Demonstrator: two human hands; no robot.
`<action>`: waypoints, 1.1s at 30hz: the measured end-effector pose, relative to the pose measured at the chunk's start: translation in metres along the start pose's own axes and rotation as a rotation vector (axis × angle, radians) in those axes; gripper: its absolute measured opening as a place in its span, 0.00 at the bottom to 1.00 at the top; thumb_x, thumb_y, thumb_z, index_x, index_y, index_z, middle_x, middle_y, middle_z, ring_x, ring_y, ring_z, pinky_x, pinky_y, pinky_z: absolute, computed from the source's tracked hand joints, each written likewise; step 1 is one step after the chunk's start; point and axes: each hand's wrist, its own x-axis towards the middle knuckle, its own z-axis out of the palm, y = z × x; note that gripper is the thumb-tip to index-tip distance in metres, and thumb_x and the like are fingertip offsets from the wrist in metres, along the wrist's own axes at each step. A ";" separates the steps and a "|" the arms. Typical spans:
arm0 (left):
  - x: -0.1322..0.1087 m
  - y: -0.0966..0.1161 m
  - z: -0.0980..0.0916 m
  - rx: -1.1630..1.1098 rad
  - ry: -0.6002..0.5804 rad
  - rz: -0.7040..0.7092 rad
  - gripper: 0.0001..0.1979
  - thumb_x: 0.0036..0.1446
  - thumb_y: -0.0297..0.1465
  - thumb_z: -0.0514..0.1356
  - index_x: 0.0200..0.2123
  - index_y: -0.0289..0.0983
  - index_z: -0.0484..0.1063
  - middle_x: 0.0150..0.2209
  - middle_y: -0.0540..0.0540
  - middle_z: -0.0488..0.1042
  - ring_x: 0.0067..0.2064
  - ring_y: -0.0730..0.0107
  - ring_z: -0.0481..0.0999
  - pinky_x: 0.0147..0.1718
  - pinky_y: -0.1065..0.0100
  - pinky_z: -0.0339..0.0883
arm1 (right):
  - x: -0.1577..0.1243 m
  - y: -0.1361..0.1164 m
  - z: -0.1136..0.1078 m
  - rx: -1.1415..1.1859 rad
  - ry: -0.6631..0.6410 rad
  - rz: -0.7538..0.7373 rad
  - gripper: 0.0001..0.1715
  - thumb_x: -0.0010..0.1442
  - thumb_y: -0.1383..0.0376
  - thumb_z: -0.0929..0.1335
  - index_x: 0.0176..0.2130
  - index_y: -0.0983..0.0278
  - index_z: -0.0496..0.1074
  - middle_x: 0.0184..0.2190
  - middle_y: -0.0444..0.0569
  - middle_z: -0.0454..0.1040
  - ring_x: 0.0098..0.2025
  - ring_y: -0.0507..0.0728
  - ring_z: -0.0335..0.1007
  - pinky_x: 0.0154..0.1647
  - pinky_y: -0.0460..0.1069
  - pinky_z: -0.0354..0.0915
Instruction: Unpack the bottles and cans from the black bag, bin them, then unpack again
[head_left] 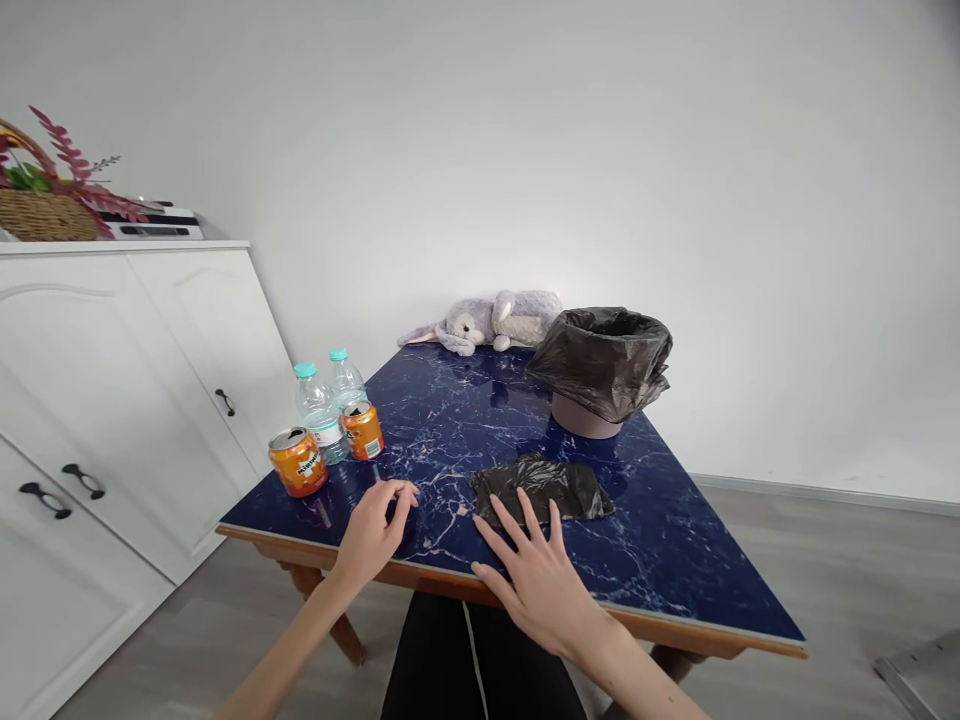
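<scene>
My right hand (536, 575) lies with its fingers spread, the fingertips resting on a folded black plastic bag (577, 490). Over the tabletop, left of that bag, is my left hand (375, 525); its fingers are curled, with thumb and forefinger tips together and nothing visible in them. Nearest to it are two orange soda cans, one at the back (363, 432) and one further left (298, 462). Behind the cans, two clear plastic bottles with teal caps stand upright, a front bottle (321, 410) and a rear bottle (346, 376).
Toward the far right of the blue marbled table (420, 400) stands a trash bin (585, 418), lined with a black bag (611, 360). A plush bunny (495, 320) lies at the back by the wall. White cabinets (97, 370) stand left, a flower basket (49, 212) on top.
</scene>
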 end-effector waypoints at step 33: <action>0.006 -0.009 0.003 0.045 0.021 0.054 0.17 0.75 0.44 0.50 0.42 0.43 0.74 0.41 0.46 0.82 0.46 0.59 0.82 0.52 0.61 0.72 | -0.032 0.124 -0.010 -0.036 0.258 0.160 0.38 0.77 0.45 0.56 0.75 0.60 0.59 0.76 0.51 0.54 0.79 0.66 0.40 0.78 0.71 0.40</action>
